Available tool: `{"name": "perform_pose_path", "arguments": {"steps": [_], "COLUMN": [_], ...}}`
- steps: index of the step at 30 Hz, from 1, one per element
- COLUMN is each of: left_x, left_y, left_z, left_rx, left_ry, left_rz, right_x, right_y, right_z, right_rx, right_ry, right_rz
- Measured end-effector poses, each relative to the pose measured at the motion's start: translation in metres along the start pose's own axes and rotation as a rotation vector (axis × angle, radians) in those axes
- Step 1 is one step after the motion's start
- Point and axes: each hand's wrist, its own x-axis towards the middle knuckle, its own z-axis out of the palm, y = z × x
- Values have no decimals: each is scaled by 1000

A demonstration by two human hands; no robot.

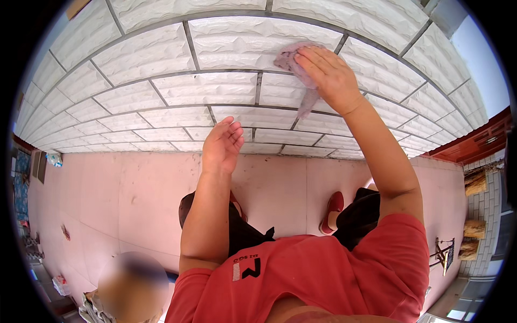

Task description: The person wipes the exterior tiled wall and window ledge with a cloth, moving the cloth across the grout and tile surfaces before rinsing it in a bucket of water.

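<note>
My right hand (pixel 333 78) presses a pinkish-purple cloth (pixel 291 60) flat against a wall of white, rough-faced tiles (pixel 226 44). A loose end of the cloth hangs below the palm, and dark smudges mark its left part. The tiles are split by dark grey joints. Lower and to the left, my left hand (pixel 224 143) is raised in front of the wall with nothing in it. Its fingers are slightly curled, and I cannot tell that it touches the tiles.
Pinkish floor slabs (pixel 274 185) meet the wall's foot. A red wooden door (pixel 480 139) stands at the right, with a folding stool (pixel 442 256) and bundled straw-coloured stacks (pixel 474 228) behind. Another person, blurred, is at lower left. A plastic bag (pixel 54 159) lies by the wall's left end.
</note>
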Motion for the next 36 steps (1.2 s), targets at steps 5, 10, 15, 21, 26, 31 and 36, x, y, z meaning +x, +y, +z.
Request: {"name": "perform_pose_path", "arguments": {"steps": [5, 10, 15, 21, 26, 31, 36], "left_x": [-2, 3, 6, 10, 7, 1, 3], "left_y": [1, -1, -1, -5, -5, -1, 1], "left_z": [-5, -4, 1, 2, -5, -7, -5], "left_rx": [17, -16, 11, 26, -5, -6, -30], "left_ry": [8, -40, 9, 9, -18, -22, -25], "left_rz": [19, 9, 5, 6, -5, 13, 16], "right_x": [-30, 16, 91, 79, 2, -29, 25], "right_y": [13, -12, -67, -63, -33, -17, -51], "right_z": [-7, 30, 67, 59, 33, 22, 50], "right_rx": [-75, 53, 162, 147, 121, 27, 171], "right_ry": [-21, 81, 105, 88, -111, -122, -73], "right_rz": [36, -35, -81, -76, -60, -72, -58]}}
